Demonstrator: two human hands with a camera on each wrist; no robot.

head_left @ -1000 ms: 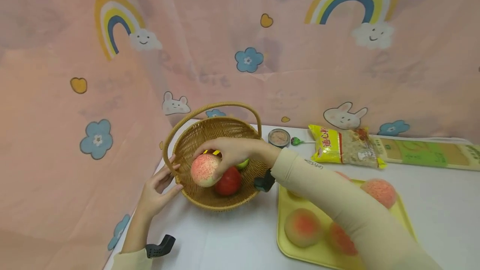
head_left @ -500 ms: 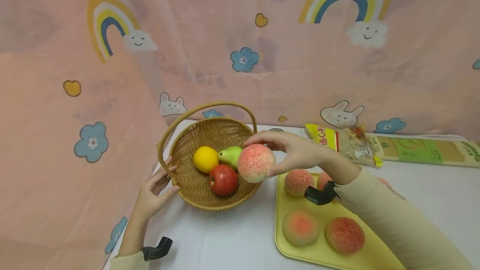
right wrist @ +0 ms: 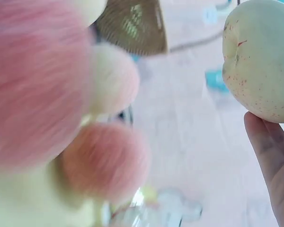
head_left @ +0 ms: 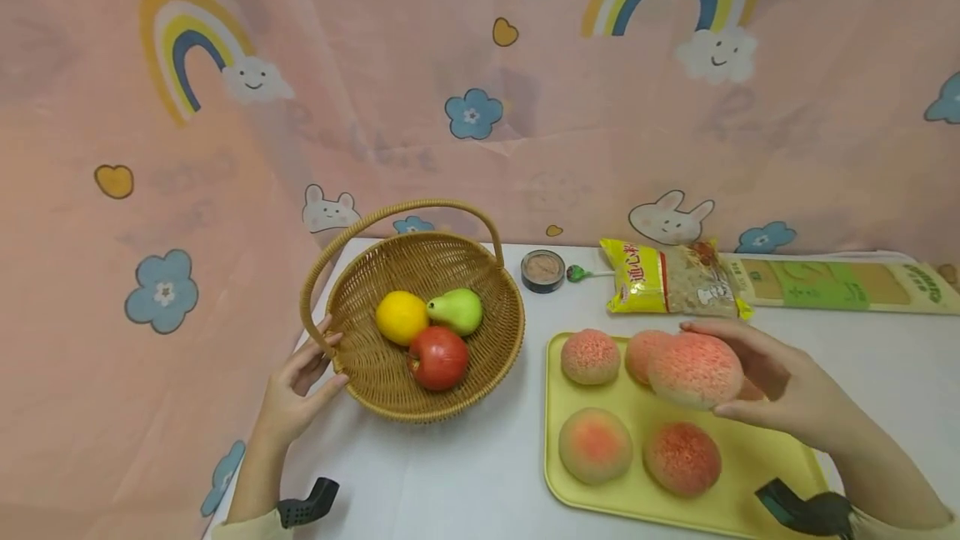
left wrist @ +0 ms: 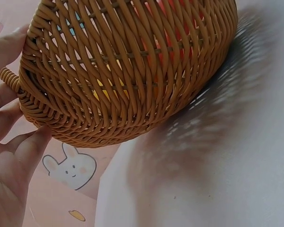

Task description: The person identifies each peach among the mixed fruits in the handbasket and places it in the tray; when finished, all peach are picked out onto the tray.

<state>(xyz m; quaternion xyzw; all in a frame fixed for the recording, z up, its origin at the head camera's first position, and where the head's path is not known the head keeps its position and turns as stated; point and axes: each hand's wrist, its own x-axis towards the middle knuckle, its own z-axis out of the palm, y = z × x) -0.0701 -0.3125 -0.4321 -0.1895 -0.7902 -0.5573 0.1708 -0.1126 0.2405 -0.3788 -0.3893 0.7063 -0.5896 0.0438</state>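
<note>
My right hand (head_left: 798,394) holds a peach (head_left: 693,369) between thumb and fingers, over the back part of a yellow tray (head_left: 757,461). In the right wrist view the pale underside of this peach (right wrist: 260,61) shows above the fingertips. On the left, my left hand (head_left: 292,398) grips the rim of a wicker basket (head_left: 495,357) at the foot of its handle, thumb on the near side. A lemon (head_left: 402,317), a green pear (head_left: 459,312) and a red apple (head_left: 438,358) lie together inside the basket.
Several peaches (head_left: 682,458) rest on the tray, one partly hidden behind the held peach. Along the back lie a small round tin (head_left: 543,271), a green lollipop (head_left: 576,273), a yellow food bag (head_left: 675,279) and a long flat package (head_left: 840,283). A patterned cloth (head_left: 412,90) hangs behind.
My right hand has carried the peach from inside the basket, past its right rim, to above the tray. The left hand keeps its hold on the basket.
</note>
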